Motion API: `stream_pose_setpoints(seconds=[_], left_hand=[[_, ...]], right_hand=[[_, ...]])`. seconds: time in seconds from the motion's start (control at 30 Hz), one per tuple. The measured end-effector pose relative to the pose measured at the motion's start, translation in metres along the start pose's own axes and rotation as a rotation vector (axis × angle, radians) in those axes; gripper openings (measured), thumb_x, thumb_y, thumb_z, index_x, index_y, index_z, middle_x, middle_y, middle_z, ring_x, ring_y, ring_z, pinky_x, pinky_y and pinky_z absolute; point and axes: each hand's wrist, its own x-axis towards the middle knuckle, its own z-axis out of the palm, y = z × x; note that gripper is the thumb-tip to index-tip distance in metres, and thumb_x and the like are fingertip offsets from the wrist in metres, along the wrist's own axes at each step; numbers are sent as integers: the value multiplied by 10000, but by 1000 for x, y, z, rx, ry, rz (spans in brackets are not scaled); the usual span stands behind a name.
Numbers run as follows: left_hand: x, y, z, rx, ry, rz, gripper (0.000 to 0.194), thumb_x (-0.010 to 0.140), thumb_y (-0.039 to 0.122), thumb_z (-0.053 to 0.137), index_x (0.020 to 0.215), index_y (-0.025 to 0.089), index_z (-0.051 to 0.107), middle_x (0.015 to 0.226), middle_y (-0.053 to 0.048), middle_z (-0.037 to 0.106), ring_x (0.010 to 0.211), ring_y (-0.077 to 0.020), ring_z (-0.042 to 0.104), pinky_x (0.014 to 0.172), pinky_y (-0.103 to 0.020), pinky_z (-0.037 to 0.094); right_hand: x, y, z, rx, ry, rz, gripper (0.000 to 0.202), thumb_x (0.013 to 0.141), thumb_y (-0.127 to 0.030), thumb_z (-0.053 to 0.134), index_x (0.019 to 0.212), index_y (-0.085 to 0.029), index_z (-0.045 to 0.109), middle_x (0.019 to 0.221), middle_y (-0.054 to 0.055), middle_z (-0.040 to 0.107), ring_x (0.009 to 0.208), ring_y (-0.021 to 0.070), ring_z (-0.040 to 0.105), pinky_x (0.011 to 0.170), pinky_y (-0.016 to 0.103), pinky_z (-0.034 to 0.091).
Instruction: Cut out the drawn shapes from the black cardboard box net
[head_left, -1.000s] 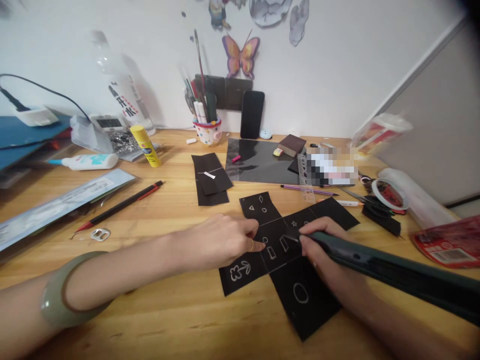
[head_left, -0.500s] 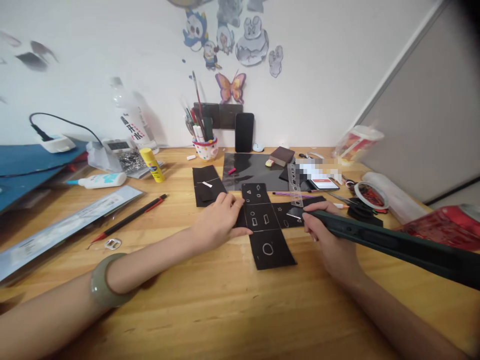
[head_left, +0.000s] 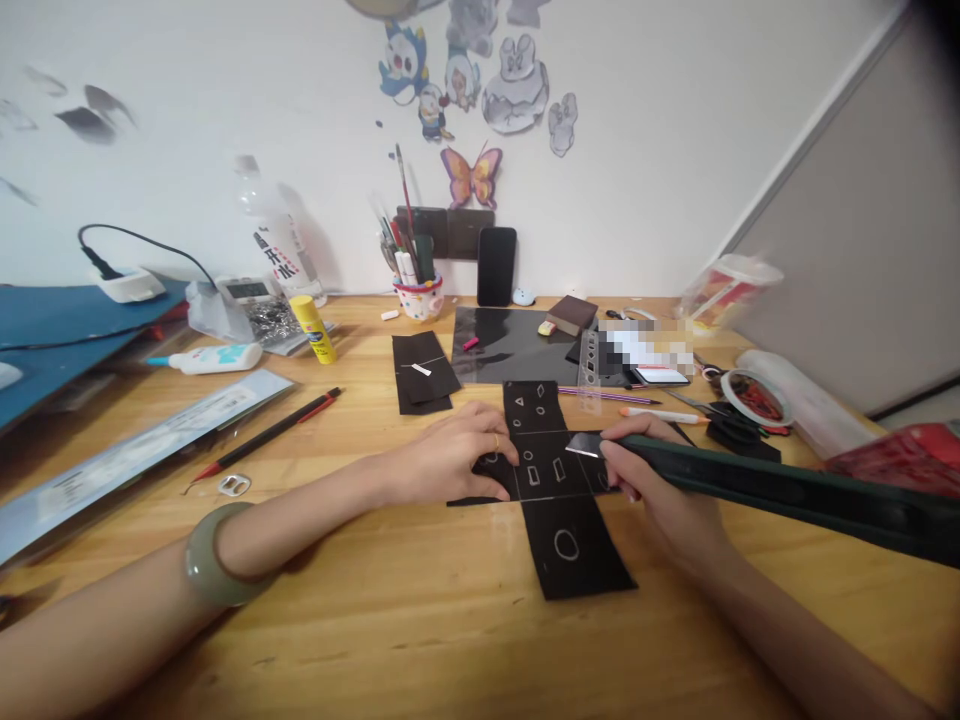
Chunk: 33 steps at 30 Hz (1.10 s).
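A cross-shaped piece of black paper (head_left: pixel 566 520) lies flat on the table with light outlines of circles, rectangles, a triangle and a diamond drawn on it. My left hand (head_left: pixel 457 455) rests on its left arm, thumb and index finger apart, covering part of that arm. In my right hand (head_left: pixel 652 490) is a dark green utility knife (head_left: pixel 765 490), gripped near its front end. The bare blade points left, over or on the paper beside a drawn rectangle; whether it touches cannot be made out. My right fingers and the knife hide some of the right arm.
Beyond the cross lie a striped pencil (head_left: pixel 607 396), a clear stencil ruler (head_left: pixel 590 365) and a dark sheet (head_left: pixel 502 340). Other black paper pieces (head_left: pixel 424 375) are behind my left hand. Scissors (head_left: pixel 739 425) lie at right; a red-black pen (head_left: pixel 262 435) and glue stick (head_left: pixel 311 330) at left.
The paper cross has shifted toward me and slightly right, turning a little, with my left hand on it. The knife blade now lies nearer the cross's middle square. The view has also shifted slightly.
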Motion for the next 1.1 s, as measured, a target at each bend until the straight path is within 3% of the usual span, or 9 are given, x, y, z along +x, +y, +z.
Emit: stream_pose_setpoints(seconds=[0.2,0.3,0.37,0.53,0.77,0.93,1.1], left_hand=[[-1,-11,-7,-133,-136,108,229,854,210,514,1073,232,579,1209,-15,548,1193,-163,407,1041,-428,228],[2,-14,-11,-276,-233,132,271,870,106,441,1038,235,609,1212,-13,557,1224,-142,392,1035,-400,280],[4,-15,-14,-359,-270,145,307,867,65,406,982,225,641,1173,-19,587,1231,-133,387,1020,-379,320],[4,-16,-13,-422,-257,142,348,847,12,378,877,203,667,1116,-16,622,1236,-118,377,1026,-377,330],[3,-21,-11,-184,-185,212,423,759,-58,420,1014,201,636,1204,-14,565,1269,-121,325,1065,-335,274],[4,-23,-11,-118,-184,222,312,850,66,431,1027,222,635,1238,-1,537,1259,-131,347,1068,-330,269],[4,-26,-10,-189,-210,202,279,889,137,403,1050,184,626,1255,-26,522,1260,-129,345,1028,-282,334]], right_hand=[[18,-13,-4,-142,-308,11,112,787,-320,539,805,-210,542,556,-56,503,442,72,435,395,195,334],[32,-20,-4,-220,-440,-6,139,794,-263,522,923,-215,537,574,-55,523,434,72,440,402,194,349],[38,-23,-1,-246,-494,8,122,790,-249,519,902,-210,546,575,-47,527,429,74,440,398,196,353],[35,-17,8,-235,-537,-34,69,809,-266,501,798,-223,554,640,-30,543,531,92,495,458,198,388],[29,7,8,-262,-569,-105,64,831,-278,495,800,-246,541,725,-32,577,649,110,534,547,212,406],[33,15,6,-268,-597,-97,54,841,-273,484,815,-255,527,680,-45,545,598,97,511,524,210,398],[36,8,9,-328,-571,-138,66,803,-247,494,770,-260,550,609,-38,570,512,109,516,437,219,397]])
